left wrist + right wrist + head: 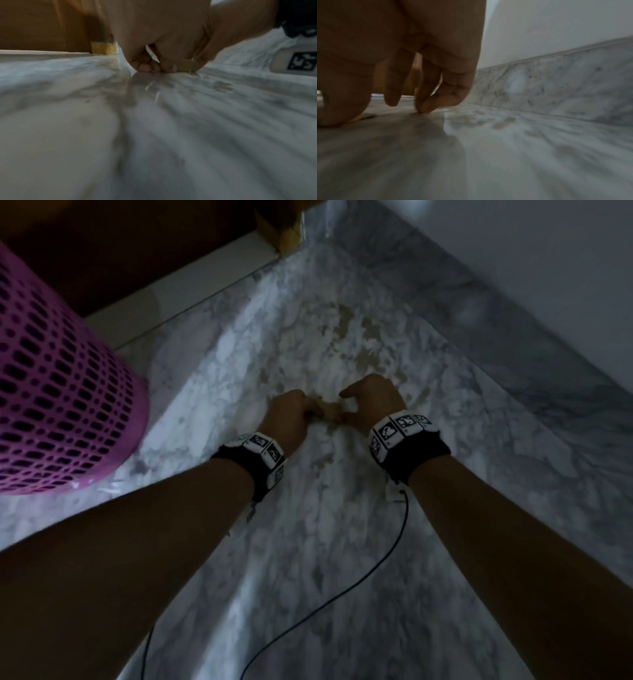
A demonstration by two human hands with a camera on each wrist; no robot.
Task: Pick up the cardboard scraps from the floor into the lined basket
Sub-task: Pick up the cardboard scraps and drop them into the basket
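Observation:
A small tan cardboard scrap (330,407) lies on the marble floor (308,542) between my two hands. My left hand (298,412) has its fingers curled down on the floor and pinches the scrap (186,66) at its left edge. My right hand (366,398) arches over from the right, thumb and forefinger spread. Its thumb (342,108) presses on the pale scrap (366,116), and its other fingers (426,106) hang down to the floor. The pink mesh basket (51,371) stands to the left, an arm's length from the scrap.
Brown wooden furniture (120,251) and a white sill run along the back left. A yellowish cardboard piece (281,231) sits in the far corner. A marble skirting (513,337) and a white wall close off the right. A black cable (376,570) trails over the floor.

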